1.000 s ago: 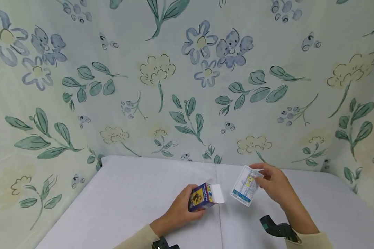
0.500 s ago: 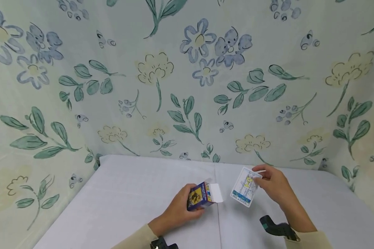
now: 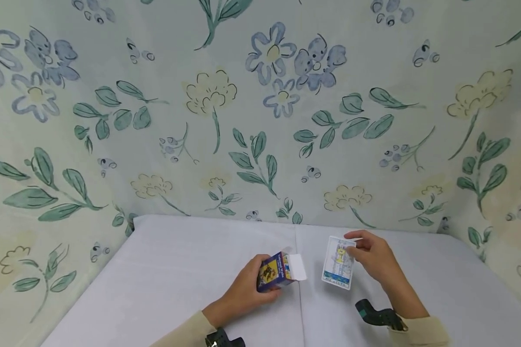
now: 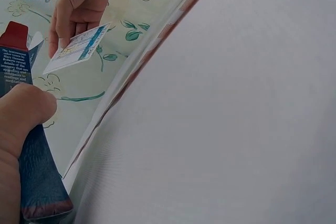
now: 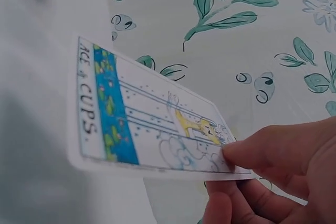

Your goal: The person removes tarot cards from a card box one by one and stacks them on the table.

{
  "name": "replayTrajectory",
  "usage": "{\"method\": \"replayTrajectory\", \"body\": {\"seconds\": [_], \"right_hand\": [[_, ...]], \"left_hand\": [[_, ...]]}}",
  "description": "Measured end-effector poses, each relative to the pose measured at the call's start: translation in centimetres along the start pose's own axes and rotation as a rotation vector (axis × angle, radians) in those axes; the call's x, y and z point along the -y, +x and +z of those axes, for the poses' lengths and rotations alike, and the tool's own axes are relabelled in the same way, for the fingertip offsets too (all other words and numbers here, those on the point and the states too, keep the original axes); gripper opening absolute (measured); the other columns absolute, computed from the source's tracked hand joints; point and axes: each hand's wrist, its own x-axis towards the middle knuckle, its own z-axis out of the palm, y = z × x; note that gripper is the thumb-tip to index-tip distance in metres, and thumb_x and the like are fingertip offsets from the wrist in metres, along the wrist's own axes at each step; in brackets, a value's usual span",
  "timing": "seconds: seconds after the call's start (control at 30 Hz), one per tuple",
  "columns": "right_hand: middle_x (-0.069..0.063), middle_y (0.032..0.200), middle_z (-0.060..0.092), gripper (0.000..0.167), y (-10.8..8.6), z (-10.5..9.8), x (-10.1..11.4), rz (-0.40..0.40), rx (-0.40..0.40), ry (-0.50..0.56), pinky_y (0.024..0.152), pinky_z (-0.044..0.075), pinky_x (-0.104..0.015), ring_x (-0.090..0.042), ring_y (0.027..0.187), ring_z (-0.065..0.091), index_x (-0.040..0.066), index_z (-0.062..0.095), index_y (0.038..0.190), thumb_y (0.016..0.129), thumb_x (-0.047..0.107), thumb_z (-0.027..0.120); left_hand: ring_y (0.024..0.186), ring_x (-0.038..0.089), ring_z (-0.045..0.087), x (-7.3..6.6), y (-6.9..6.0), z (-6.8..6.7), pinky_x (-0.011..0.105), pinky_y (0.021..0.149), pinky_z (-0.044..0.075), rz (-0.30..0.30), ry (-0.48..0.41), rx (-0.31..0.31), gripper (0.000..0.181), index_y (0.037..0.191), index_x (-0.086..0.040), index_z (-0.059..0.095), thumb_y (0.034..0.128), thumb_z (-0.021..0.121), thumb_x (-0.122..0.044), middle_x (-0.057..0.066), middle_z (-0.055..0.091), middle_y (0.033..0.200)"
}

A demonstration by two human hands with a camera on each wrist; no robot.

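Pinching a probably light, bendy card [image 3: 336, 266], best held by one end, right hand [image 3: 376, 255] flanks left hand [image 3: 242, 290] gripping box [image 3: 271, 273].

Head view, farthest off, looks fwd & down; L wrist view, tilted, sits v. close to box [image 4: 41, 166]; R wrist view, v. close to card [image 5: 152, 119]. Head & L views share both.
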Motion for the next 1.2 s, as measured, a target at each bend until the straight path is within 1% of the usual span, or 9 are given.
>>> {"method": "replayTrajectory", "body": {"seconds": [0.17,0.4,0.5,0.63,0.67,0.8,0.93,1.03,1.2], "right_hand": [[-0.013,0.094,0.058,0.034,0.3,0.5,-0.3,0.047,0.015,0.018,0.072,0.051,-0.033,-0.026,0.083,0.054,0.004,0.059,0.123,0.09,0.013,0.066],[-0.014,0.097,0.061,0.037,0.6,1.1,-0.9,0.072,0.027,0.02,0.071,0.049,-0.033,-0.026,0.086,0.054,0.003,0.057,0.122,0.089,0.017,0.068],[-0.014,0.098,0.064,0.039,0.8,1.4,-1.5,0.081,0.028,0.015,0.07,0.051,-0.035,-0.026,0.085,0.056,0.004,0.058,0.12,0.088,0.022,0.07],[-0.01,0.097,0.068,0.034,1.2,1.8,-2.5,0.092,0.029,0.004,0.067,0.053,-0.036,-0.024,0.084,0.059,0.008,0.062,0.112,0.086,0.027,0.072],[-0.011,0.097,0.068,0.035,1.3,1.8,-2.5,0.085,0.04,0.013,0.067,0.053,-0.034,-0.025,0.085,0.059,0.007,0.062,0.112,0.086,0.028,0.072],[-0.01,0.097,0.069,0.033,1.2,1.8,-2.4,0.103,0.031,0.009,0.07,0.053,-0.036,-0.024,0.086,0.06,0.007,0.063,0.111,0.086,0.027,0.072],[-0.012,0.101,0.069,0.032,0.7,2.0,-2.1,0.127,0.037,-0.005,0.075,0.053,-0.039,-0.024,0.088,0.06,0.005,0.063,0.113,0.087,0.023,0.07],[-0.014,0.102,0.069,0.031,0.7,2.2,-2.2,0.144,0.043,-0.009,0.075,0.053,-0.037,-0.025,0.09,0.061,0.005,0.063,0.113,0.088,0.022,0.069],[-0.014,0.101,0.068,0.029,0.9,2.4,-2.5,0.163,0.045,-0.003,0.075,0.053,-0.035,-0.027,0.091,0.06,0.006,0.063,0.112,0.088,0.022,0.069]], "left_hand": [[0.105,0.008,0.051,0.1,0.1,-0.2,0.028,0.09,0.046,0.001,0.002,0.007,0.069,0.135,-0.02,0.038,0.0802,0.076,-0.038,-0.006,0.051,0.119],[0.104,0.008,0.051,0.2,0.2,-0.1,0.028,0.089,0.046,0.009,0.007,0.001,0.069,0.135,-0.02,0.038,0.0799,0.077,-0.038,-0.006,0.051,0.118],[0.104,0.008,0.051,0.2,0.2,-0.1,0.029,0.09,0.046,0.004,0.009,0.004,0.07,0.135,-0.019,0.039,0.0798,0.076,-0.039,-0.006,0.051,0.119],[0.105,0.007,0.051,0.2,0.1,0.0,0.029,0.091,0.046,0.0,0.011,0.005,0.07,0.135,-0.02,0.038,0.0796,0.076,-0.04,-0.007,0.051,0.119],[0.105,0.007,0.051,0.2,0.1,0.0,0.029,0.091,0.046,0.001,0.011,0.004,0.071,0.135,-0.02,0.038,0.0796,0.076,-0.04,-0.007,0.051,0.119],[0.103,0.008,0.051,0.2,0.1,0.0,0.028,0.09,0.046,0.015,0.014,-0.002,0.07,0.135,-0.019,0.039,0.0796,0.077,-0.039,-0.006,0.051,0.118],[0.103,0.007,0.051,0.2,0.0,0.0,0.028,0.09,0.046,0.008,0.011,0.008,0.07,0.135,-0.019,0.039,0.0798,0.076,-0.039,-0.006,0.051,0.119],[0.104,0.007,0.051,0.1,0.0,0.0,0.029,0.091,0.046,-0.003,0.012,0.009,0.07,0.135,-0.02,0.038,0.0797,0.076,-0.04,-0.007,0.051,0.119],[0.104,0.007,0.051,0.2,0.0,0.0,0.029,0.091,0.046,0.003,0.015,0.002,0.07,0.135,-0.02,0.038,0.0798,0.076,-0.041,-0.007,0.051,0.119]]}}
